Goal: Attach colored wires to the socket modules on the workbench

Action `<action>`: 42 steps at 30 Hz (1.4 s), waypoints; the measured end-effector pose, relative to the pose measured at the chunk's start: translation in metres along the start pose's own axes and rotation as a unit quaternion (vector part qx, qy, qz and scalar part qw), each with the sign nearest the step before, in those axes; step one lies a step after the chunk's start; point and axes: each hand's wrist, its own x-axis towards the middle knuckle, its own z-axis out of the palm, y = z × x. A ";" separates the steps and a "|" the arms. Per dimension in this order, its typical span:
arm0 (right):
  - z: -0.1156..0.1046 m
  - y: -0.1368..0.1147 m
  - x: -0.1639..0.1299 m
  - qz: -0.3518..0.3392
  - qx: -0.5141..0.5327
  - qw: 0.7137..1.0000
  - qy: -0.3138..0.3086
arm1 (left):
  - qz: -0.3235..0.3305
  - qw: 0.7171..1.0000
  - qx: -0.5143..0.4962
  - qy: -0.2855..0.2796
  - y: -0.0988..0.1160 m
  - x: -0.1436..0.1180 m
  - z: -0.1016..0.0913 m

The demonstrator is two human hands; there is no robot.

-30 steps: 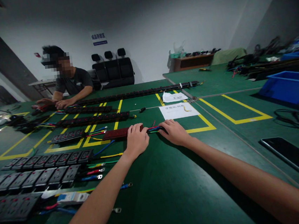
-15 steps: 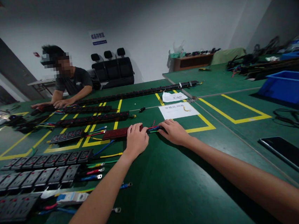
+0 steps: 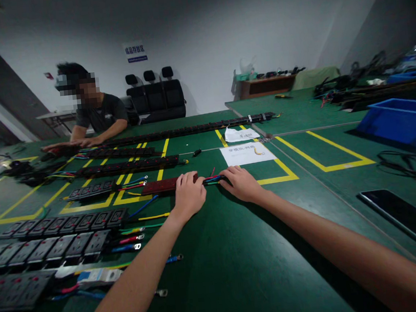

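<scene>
My left hand (image 3: 189,193) is closed over the right end of a dark red socket strip (image 3: 159,185) lying on the green table. Coloured wires (image 3: 212,179), among them red, blue and green, come out of that end. My right hand (image 3: 239,182) is closed around these wires a short way to the right, its fingertips partly hidden. Left of the red strip lies a short black socket strip (image 3: 90,190) with ring-ended wires. Nearer to me are several black socket strips (image 3: 44,255) with coloured leads, beside my left forearm.
A white paper sheet (image 3: 248,153) lies beyond my right hand. At right are a phone (image 3: 406,223), a black cable (image 3: 415,168) and a blue bin (image 3: 403,125). Long black strips (image 3: 190,129) cross the far side, where a co-worker (image 3: 97,115) sits with both hands on the table.
The whole view has shifted very slightly. Both my hands keep the same hold on the red strip and its wires.
</scene>
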 end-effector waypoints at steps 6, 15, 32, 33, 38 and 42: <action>-0.001 -0.001 0.001 0.003 0.007 1.000 -0.002 | 0.000 1.000 -0.001 -0.003 0.000 0.000 0.000; 0.002 0.000 0.001 0.019 0.031 0.999 0.011 | -0.004 1.000 -0.013 -0.006 0.000 0.000 -0.001; 0.001 0.000 0.002 0.022 0.019 0.999 0.025 | -0.005 1.000 -0.008 -0.003 -0.001 0.000 0.002; 0.001 0.000 0.002 0.028 0.020 0.999 0.025 | -0.004 1.000 -0.007 -0.002 -0.001 0.000 0.002; -0.002 -0.004 0.001 0.034 0.017 0.999 0.015 | -0.001 1.000 -0.007 0.006 -0.002 0.001 0.003; -0.002 -0.002 0.001 0.037 0.016 0.999 0.016 | -0.002 1.000 -0.013 0.003 -0.001 0.000 0.003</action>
